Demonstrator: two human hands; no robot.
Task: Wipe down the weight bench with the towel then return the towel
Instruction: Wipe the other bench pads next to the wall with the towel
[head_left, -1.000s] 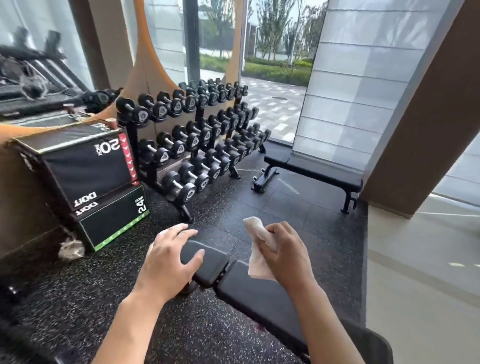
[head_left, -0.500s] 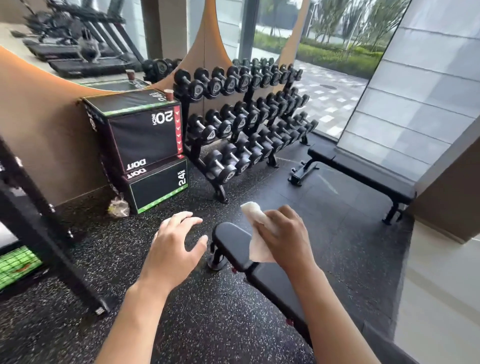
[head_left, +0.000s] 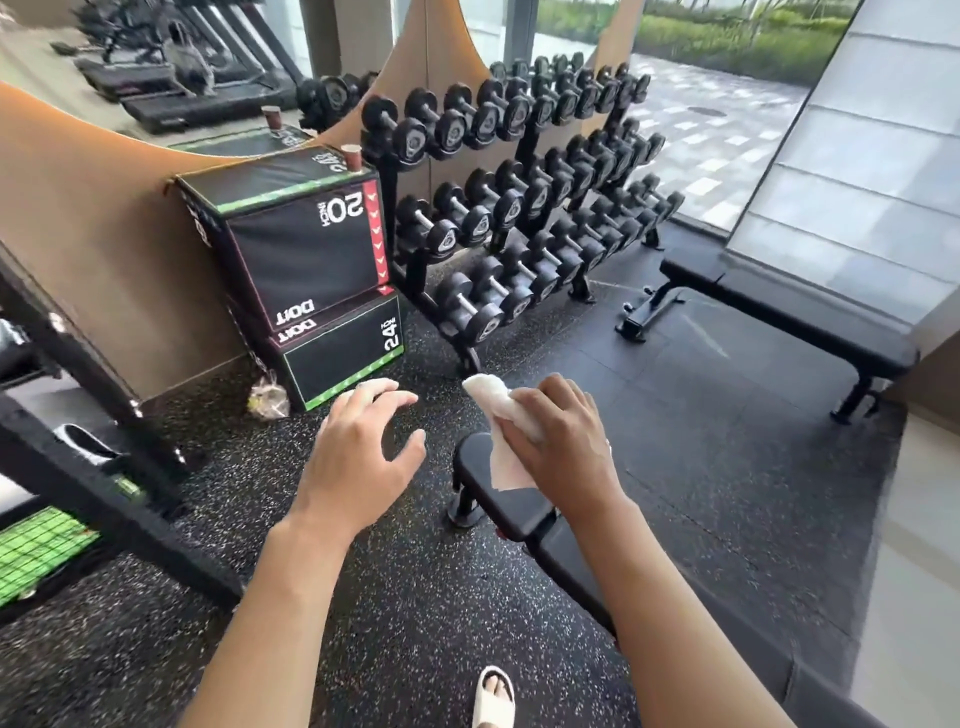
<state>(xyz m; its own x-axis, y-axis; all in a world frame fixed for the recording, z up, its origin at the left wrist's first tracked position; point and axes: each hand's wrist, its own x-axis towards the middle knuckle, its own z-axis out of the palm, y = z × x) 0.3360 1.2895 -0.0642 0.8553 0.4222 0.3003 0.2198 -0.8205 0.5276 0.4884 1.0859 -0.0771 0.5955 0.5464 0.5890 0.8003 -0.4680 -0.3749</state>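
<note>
Nearest the viewer, a sandalled foot (head_left: 492, 699) stands on the speckled floor (head_left: 405, 597) below and between the forearms. The right hand (head_left: 563, 449) grips the white towel (head_left: 501, 415), fingers curled round it, one end sticking up beyond the knuckles and a flap hanging onto the end pad of the weight bench (head_left: 498, 499) directly beneath. The left hand (head_left: 358, 457) hovers beside it over the floor, fingers spread and holding nothing, clear of the pad. Judgement: wiping is under way at the bench end; how much of the pad is done cannot be told. Returning the towel remains. Beyond the hands stand stacked plyo boxes (head_left: 306, 270), a dumbbell rack (head_left: 519, 208) and a second bench (head_left: 789, 317).
</note>
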